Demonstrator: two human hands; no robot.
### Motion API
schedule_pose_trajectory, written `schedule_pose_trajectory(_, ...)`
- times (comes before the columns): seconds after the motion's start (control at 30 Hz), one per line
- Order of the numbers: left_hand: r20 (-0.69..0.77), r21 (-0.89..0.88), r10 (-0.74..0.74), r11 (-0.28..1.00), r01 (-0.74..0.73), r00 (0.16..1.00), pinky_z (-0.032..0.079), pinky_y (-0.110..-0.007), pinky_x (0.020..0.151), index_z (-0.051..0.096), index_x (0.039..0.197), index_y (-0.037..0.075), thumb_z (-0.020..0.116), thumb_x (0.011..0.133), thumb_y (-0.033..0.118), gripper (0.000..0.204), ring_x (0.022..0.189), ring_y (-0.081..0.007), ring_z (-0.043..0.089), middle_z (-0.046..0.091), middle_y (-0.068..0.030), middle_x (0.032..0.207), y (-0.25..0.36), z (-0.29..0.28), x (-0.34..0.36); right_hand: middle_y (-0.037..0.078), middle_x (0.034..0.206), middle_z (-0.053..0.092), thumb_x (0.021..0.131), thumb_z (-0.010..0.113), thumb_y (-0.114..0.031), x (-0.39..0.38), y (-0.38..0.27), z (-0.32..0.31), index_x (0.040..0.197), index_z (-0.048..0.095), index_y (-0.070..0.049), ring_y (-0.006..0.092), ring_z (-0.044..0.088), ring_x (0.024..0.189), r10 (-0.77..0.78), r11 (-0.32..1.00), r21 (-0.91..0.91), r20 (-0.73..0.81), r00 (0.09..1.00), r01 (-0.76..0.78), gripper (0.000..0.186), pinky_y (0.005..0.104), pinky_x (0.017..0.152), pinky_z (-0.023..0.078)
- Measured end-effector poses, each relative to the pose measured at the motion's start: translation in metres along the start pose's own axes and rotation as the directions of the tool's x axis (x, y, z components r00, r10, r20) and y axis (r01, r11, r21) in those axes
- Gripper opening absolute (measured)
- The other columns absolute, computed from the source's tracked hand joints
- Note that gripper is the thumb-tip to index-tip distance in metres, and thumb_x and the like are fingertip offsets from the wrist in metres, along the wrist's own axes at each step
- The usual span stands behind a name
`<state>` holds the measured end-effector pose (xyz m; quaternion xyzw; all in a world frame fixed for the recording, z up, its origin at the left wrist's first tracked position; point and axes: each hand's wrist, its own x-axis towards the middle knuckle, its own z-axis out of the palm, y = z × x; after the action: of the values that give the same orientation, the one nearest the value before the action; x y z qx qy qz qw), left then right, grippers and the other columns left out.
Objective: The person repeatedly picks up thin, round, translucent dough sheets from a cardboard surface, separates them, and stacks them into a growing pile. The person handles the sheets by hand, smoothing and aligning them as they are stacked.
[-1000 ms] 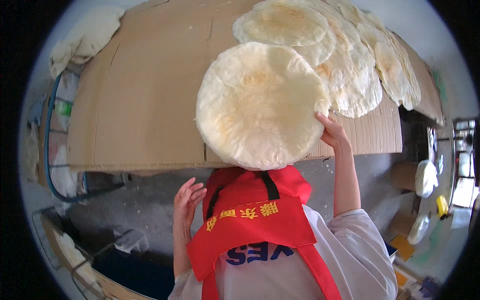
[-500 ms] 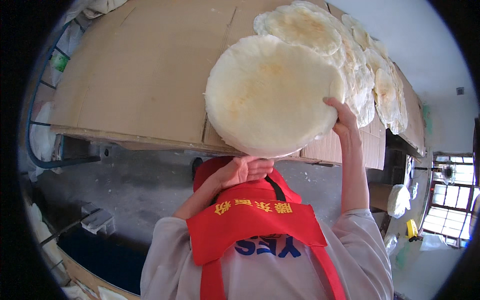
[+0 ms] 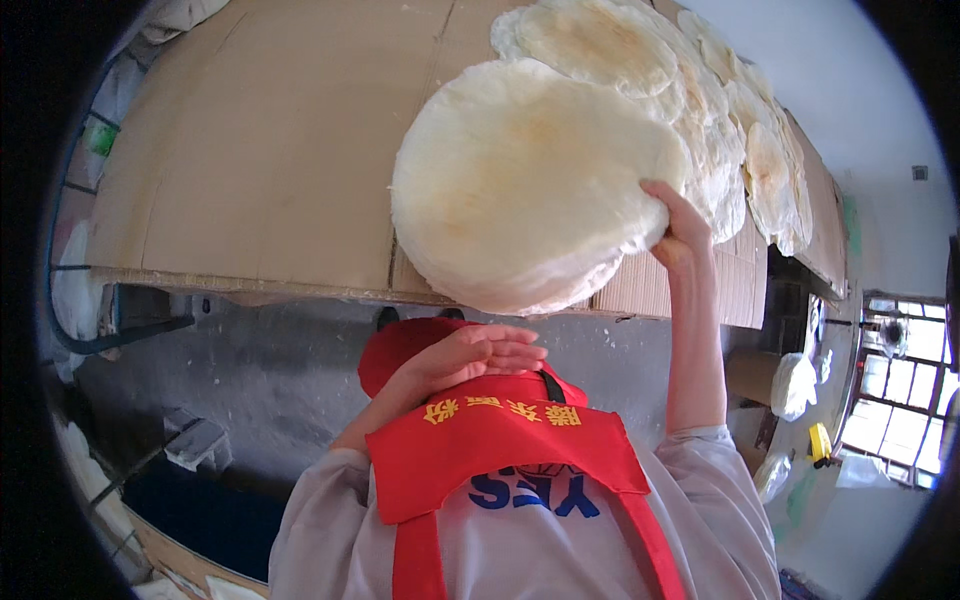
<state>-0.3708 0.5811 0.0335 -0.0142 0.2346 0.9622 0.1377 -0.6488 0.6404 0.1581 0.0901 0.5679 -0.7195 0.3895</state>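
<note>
A stack of large, round, pale flatbreads (image 3: 520, 180) lies at the front edge of a cardboard-covered table (image 3: 260, 150), slightly overhanging it. The top one has faint golden patches. My right hand (image 3: 678, 228) pinches the stack's right edge, thumb on top and the other fingers hidden beneath. That edge is raised a little, and the layers show along the front. Apart from the stack, my left hand (image 3: 480, 358) hovers over the red apron (image 3: 500, 455), fingers stretched out with nothing in them.
More thin flatbreads (image 3: 600, 45) overlap behind the stack, and others (image 3: 768, 180) lie further right along the table. A blue metal frame (image 3: 125, 338) stands at the left end. Grey floor (image 3: 300, 350) shows below the table. A barred window (image 3: 895, 385) is at the far right.
My left hand has drawn back from the stack's front edge toward my body. My right hand keeps its grip, and the right edge of the stack is lifted slightly more.
</note>
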Motion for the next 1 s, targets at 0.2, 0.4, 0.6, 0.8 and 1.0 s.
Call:
schedule_pose_trajectory(0.2, -0.277, -0.396, 0.548, 0.683, -0.614, 0.789, 0.024, -0.044, 0.103, 0.018, 0.135, 0.014, 0.060, 0.053, 0.068, 0.107, 0.125, -0.0249, 0.028, 0.023, -0.0067, 0.139, 0.002, -0.016, 0.030, 0.019, 0.103, 0.054, 0.072, 0.059, 0.002, -0.016, -0.011, 0.018, 0.113, 0.042, 0.005, 0.0304, 0.057, 0.092, -0.048, 0.999, -0.024, -0.050, 0.998, 0.047, 0.044, 0.0414, 0.077, 0.051)
schedule_pose_trajectory(0.4, -0.532, -0.203, 0.556, 0.648, -0.734, 0.639, 0.031, -0.044, 0.097, 0.030, 0.131, 0.011, 0.049, 0.063, 0.072, 0.093, 0.119, -0.0249, 0.036, 0.038, -0.0061, 0.131, 0.019, -0.044, 0.008, 0.020, 0.113, 0.050, 0.075, 0.054, -0.002, 0.019, 0.045, -0.102, 0.122, 0.037, 0.002, 0.0314, 0.053, 0.101, 0.058, 0.996, 0.071, 0.058, 0.997, -0.062, 0.050, 0.0427, 0.088, 0.044)
schedule_pose_trajectory(0.6, -0.640, 0.181, 0.393, 0.912, -0.368, 0.660, 0.040, -0.044, 0.090, 0.032, 0.129, 0.008, 0.037, 0.064, 0.079, 0.097, 0.114, -0.0260, 0.041, 0.038, -0.0116, 0.130, 0.074, -0.041, -0.011, 0.019, 0.113, 0.048, 0.070, 0.058, 0.002, 0.028, 0.081, -0.129, 0.123, 0.032, 0.002, 0.0328, 0.053, 0.099, 0.062, 0.998, -0.013, 0.126, 0.990, -0.061, 0.059, 0.0446, 0.083, 0.047)
schedule_pose_trajectory(0.8, -0.718, 0.381, 0.483, 0.875, -0.298, 0.501, 0.041, -0.040, 0.089, 0.029, 0.127, 0.001, 0.068, 0.071, 0.023, 0.072, 0.109, -0.0253, 0.046, 0.046, -0.0130, 0.119, 0.103, -0.022, 0.003, 0.017, 0.110, 0.051, 0.069, 0.060, 0.002, 0.030, 0.091, -0.131, 0.120, 0.036, 0.002, 0.0303, 0.054, 0.098, 0.043, 0.998, -0.038, 0.069, 0.997, -0.040, 0.056, 0.0411, 0.082, 0.048)
schedule_pose_trajectory(1.0, -0.713, 0.461, 0.551, 0.834, -0.303, 0.434, 0.045, -0.038, 0.083, 0.039, 0.120, -0.002, 0.064, 0.068, 0.010, 0.059, 0.099, -0.0263, 0.052, 0.052, -0.0154, 0.109, 0.102, -0.030, 0.005, 0.015, 0.106, 0.053, 0.067, 0.060, 0.002, 0.018, 0.085, -0.114, 0.119, 0.038, 0.001, 0.0273, 0.055, 0.095, -0.039, 0.996, -0.074, 0.063, 0.997, 0.044, 0.057, 0.0379, 0.081, 0.048)
